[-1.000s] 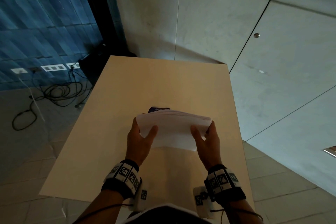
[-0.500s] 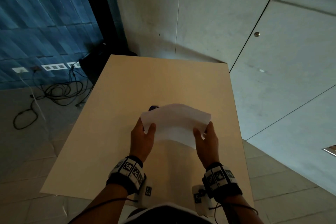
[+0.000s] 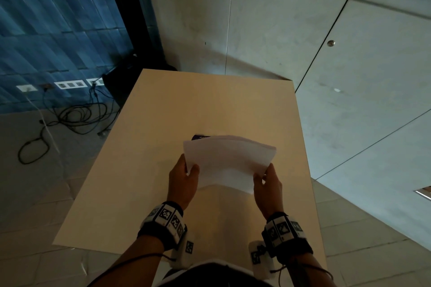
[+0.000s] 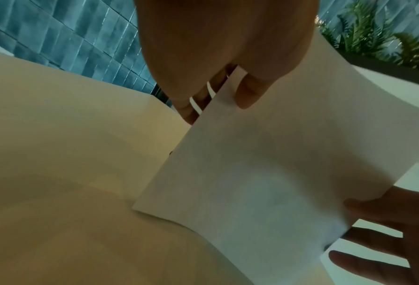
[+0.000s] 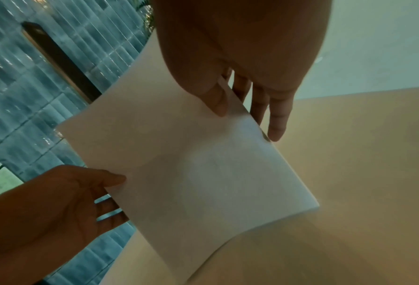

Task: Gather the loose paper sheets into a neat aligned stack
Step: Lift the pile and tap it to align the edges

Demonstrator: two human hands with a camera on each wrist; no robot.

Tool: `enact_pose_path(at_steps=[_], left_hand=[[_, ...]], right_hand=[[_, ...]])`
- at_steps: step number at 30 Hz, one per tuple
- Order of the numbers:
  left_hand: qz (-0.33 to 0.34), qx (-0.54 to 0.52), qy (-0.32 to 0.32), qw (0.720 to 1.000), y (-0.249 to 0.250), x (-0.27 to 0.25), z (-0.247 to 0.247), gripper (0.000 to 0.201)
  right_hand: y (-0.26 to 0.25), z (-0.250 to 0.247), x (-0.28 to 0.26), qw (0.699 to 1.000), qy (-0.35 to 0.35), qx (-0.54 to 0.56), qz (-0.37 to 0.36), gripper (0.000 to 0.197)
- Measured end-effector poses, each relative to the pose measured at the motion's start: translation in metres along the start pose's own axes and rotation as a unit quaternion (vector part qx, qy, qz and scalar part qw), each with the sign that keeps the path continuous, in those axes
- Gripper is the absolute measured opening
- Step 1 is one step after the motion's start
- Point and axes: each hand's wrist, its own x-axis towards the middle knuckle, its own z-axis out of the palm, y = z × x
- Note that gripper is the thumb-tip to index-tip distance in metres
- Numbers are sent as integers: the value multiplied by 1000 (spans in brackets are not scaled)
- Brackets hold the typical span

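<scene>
A stack of white paper sheets (image 3: pixel 227 163) stands on its lower edge on the beige table (image 3: pixel 210 105), leaning away from me. My left hand (image 3: pixel 186 175) holds its left side, thumb (image 4: pixel 248 92) on the near face and fingers behind. My right hand (image 3: pixel 265 182) holds the right side the same way, thumb (image 5: pixel 217 100) in front and fingers (image 5: pixel 278 119) behind. The top edges of the sheets fan slightly at the upper right. A dark purple object (image 3: pixel 200 136) peeks out behind the stack's top left corner.
The table runs away from me toward a concrete wall (image 3: pixel 303 42). Black cables (image 3: pixel 74 116) lie on the floor to the left, below wall sockets (image 3: pixel 70 84). Tiled floor borders the table on both sides.
The stack dipped lower and more upright half a second ago, then tilted back, showing its fanned top edges again. Both hands kept their hold on its sides.
</scene>
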Motion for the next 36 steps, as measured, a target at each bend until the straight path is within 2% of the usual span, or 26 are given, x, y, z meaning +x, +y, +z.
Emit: enact_pose_path(at_steps=[5, 8, 11, 15, 19, 23, 28, 29, 31, 33, 34, 36], left_hand=[[-21, 29, -12, 999, -7, 1, 2, 49], [-45, 55, -35, 997, -13, 3, 3, 53], [-60, 79, -44, 994, -20, 5, 5, 51], [-52, 98, -34, 993, -21, 3, 9, 43], [-30, 133, -27, 990, -21, 5, 10, 40], [40, 135, -4, 990, -13, 9, 4, 27], [112, 152, 13, 982, 0, 17, -1, 33], [130, 163, 16, 978, 4, 18, -1, 32], [176, 194, 14, 965, 14, 20, -5, 28], [228, 243, 3, 943, 25, 23, -10, 27], [246, 271, -3, 931, 30, 26, -13, 27], [275, 315, -6, 908, 40, 29, -17, 25]], right_hand=[[8, 5, 1, 999, -17, -10, 30, 40], [16, 6, 4, 996, -53, -37, 62, 46], [24, 9, 6, 989, -88, -64, 97, 47], [26, 12, 10, 989, -72, -83, 99, 43], [29, 10, 13, 991, -44, -83, 95, 37], [35, 7, 14, 994, -34, -34, 95, 30], [46, 11, 16, 983, -104, 45, 147, 22], [48, 11, 17, 979, -116, 56, 158, 27], [51, 8, 21, 974, -112, 69, 184, 56], [46, -6, 25, 977, -51, 75, 195, 79], [39, -14, 26, 981, -15, 69, 183, 86], [19, -32, 24, 993, 27, 31, 109, 93]])
